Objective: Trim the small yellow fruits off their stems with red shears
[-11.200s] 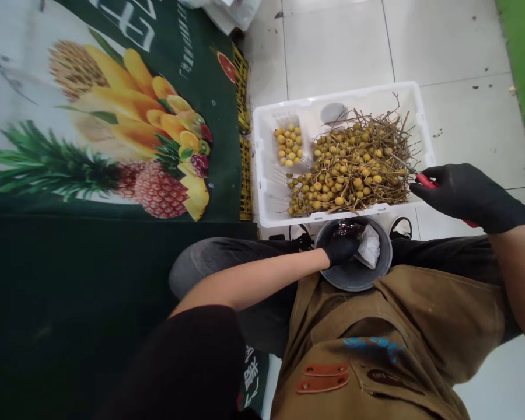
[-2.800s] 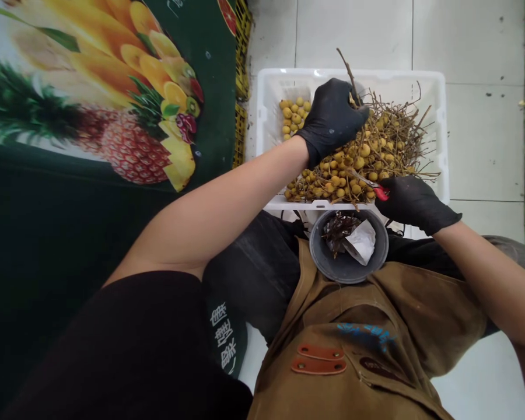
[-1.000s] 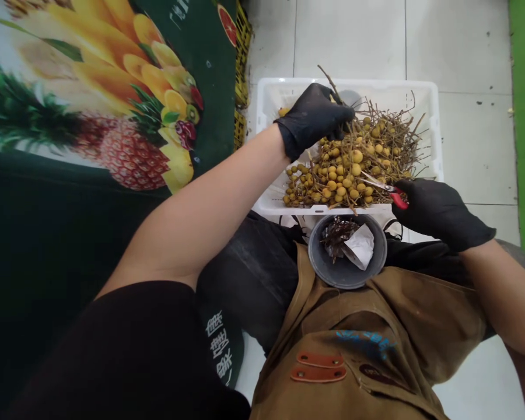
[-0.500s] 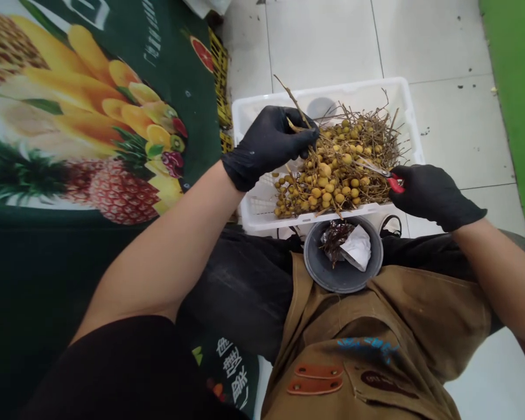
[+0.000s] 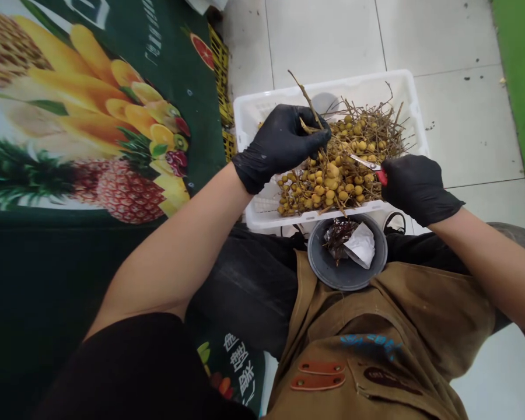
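My left hand [image 5: 289, 140], in a black glove, is closed around a brown longan branch [image 5: 306, 96] whose bare end sticks up past the fingers. Round tan longans [image 5: 330, 181] hang below that hand, over the heap. In my right hand [image 5: 420, 186], also gloved in black, are red-handled scissors [image 5: 367, 164], their blades pointing left toward the fruit stems. Whether the blade tips touch a stem I cannot tell. Both hands are above a white plastic basket [image 5: 266, 220] heaped with longans and twigs.
Between my knees stands a grey bucket [image 5: 332, 277] with brown twigs and a crumpled white paper [image 5: 361, 245] inside. A green fruit-printed panel [image 5: 166, 81] borders the left side, beside a yellow crate [image 5: 219, 76]. Pale floor tiles [image 5: 324, 41] lie beyond the basket.
My right hand has moved left with the scissors, bringing the blades closer to my left hand. The left hand still grips the branch; the whole view has shifted slightly.
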`<state>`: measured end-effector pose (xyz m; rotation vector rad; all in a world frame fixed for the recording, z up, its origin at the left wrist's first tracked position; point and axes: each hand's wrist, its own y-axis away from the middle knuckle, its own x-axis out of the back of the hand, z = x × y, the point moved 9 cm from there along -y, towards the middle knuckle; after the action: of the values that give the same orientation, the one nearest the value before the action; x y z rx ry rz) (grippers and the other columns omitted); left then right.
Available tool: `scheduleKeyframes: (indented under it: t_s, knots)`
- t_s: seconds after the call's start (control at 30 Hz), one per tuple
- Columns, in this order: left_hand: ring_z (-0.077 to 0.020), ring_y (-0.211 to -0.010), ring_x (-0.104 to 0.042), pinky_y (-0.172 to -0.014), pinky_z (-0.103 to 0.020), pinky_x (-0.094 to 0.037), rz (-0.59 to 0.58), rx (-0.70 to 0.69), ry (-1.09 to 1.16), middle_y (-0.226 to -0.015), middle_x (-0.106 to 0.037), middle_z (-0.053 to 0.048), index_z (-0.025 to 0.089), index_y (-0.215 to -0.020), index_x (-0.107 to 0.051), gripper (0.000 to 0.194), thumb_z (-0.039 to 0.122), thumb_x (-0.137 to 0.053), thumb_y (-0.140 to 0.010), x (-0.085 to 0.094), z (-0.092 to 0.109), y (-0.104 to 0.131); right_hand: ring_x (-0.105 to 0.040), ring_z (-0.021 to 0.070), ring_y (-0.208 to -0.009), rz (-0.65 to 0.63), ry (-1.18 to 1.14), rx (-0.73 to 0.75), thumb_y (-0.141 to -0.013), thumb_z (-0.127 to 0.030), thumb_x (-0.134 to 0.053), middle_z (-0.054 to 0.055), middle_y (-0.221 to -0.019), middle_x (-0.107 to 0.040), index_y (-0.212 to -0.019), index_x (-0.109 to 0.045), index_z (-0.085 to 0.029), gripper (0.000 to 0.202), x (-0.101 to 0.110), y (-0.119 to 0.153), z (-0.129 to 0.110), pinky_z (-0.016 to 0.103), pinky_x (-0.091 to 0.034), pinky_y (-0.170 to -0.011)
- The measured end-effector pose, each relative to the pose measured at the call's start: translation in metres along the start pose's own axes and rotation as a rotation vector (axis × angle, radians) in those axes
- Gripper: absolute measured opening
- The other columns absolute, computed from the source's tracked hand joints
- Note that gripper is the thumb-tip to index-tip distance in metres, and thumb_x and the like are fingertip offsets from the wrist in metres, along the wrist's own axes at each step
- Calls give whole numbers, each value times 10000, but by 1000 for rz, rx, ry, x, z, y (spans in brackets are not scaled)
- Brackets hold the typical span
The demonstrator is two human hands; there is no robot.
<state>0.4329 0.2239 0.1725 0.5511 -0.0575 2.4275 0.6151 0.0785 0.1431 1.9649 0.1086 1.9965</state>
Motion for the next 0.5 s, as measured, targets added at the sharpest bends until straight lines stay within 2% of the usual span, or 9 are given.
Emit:
scheduleKeyframes:
  t_s: [0.17,0.27,0.37,0.5]
  knots:
    - [-220,-858,-615,-831,-397,-509,21,18,-24,-707,-782,9,321,-837,-764,394,657,-956,-766,8,-3,-2,-794,400,-1028,-21,34,-2,-1040,-274,-536,274,-1099,-839,-1177,-877,-123,398,-3,1,2,414,-496,-765]
    - [-206,-807,-603,-784,-404,-484,17,51,12,-696,-763,1,298,-809,-737,472,708,-962,-745,9,-4,-2,-789,355,-990,-13,59,-38,-1050,-314,-538,219,-1100,-854,-1221,-864,-168,396,3,7,11,382,-458,-728]
    - [-215,-884,-620,-773,-370,-476,-6,65,46,-615,-706,18,302,-851,-715,459,704,-932,-809,8,-4,-2,-779,333,-975,38,44,-53,-1079,-370,-520,195,-1141,-856,-1303,-842,-209,425,8,11,20,370,-420,-702]
    - [-224,-868,-631,-798,-379,-519,6,33,38,-716,-774,-5,308,-874,-755,413,660,-957,-797,10,-4,-2,-784,337,-997,37,22,-43,-1048,-355,-578,186,-1179,-858,-1327,-840,-215,408,4,8,20,376,-431,-726]
